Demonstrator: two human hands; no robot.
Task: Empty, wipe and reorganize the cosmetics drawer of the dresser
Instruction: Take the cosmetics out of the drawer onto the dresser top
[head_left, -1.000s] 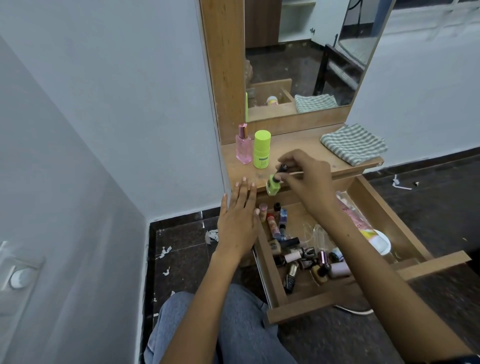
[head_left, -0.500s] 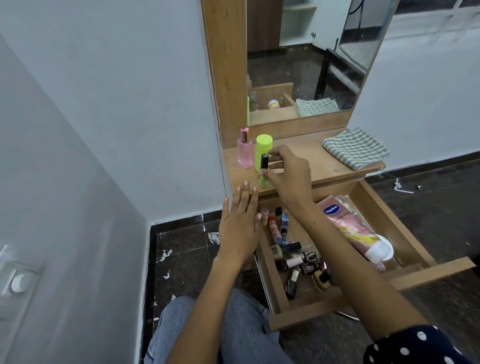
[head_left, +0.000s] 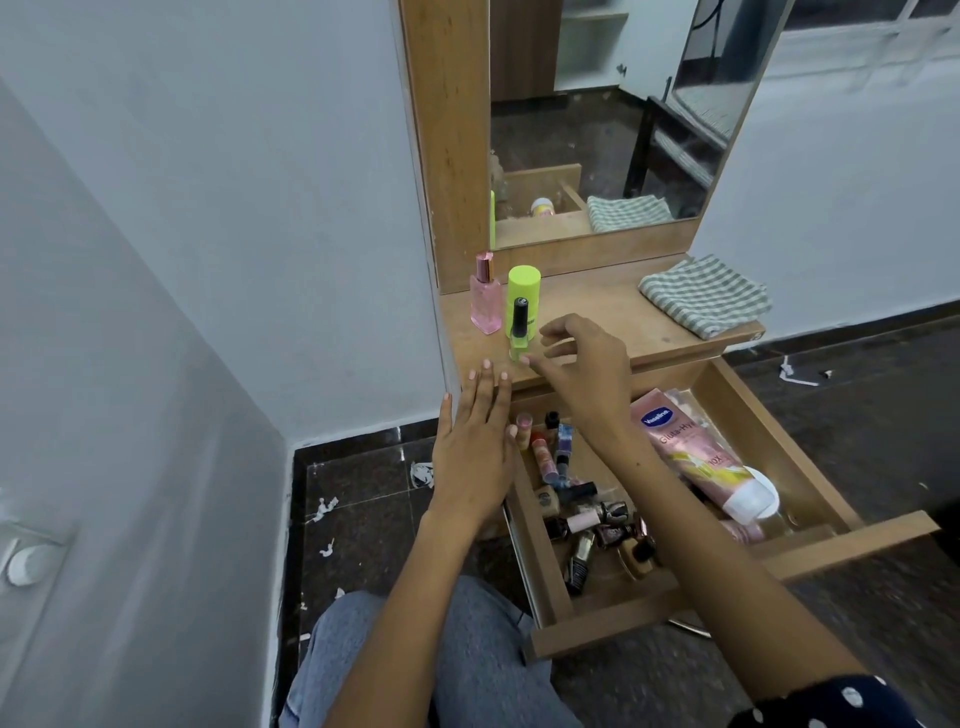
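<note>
- Head view: the drawer (head_left: 841, 545) of the dresser (head_left: 613, 306) is seen pulled out at 5 o'clock from the dresser top.
- A green nail polish bottle (head_left: 519, 332) with a black cap is seen upright near the front edge of the top, at 6 o'clock from a yellow-green bottle (head_left: 523, 291); a pink perfume bottle (head_left: 485, 299) stands just beside them at 9 o'clock.
- The right hand (head_left: 587, 364) is held loosely spread with nothing gripped, its fingertips just beside the nail polish bottle at 3 o'clock; contact cannot be told.
- The left hand (head_left: 475, 441) is laid flat with straight fingers on the left front corner of the dresser, at the drawer's left wall.
- A heap of small bottles (head_left: 587, 519) is seen in the drawer's left part, a pink tube (head_left: 696, 457) at 3 o'clock from it.
- A folded striped cloth (head_left: 704, 296) lies at the right end of the top.
</note>
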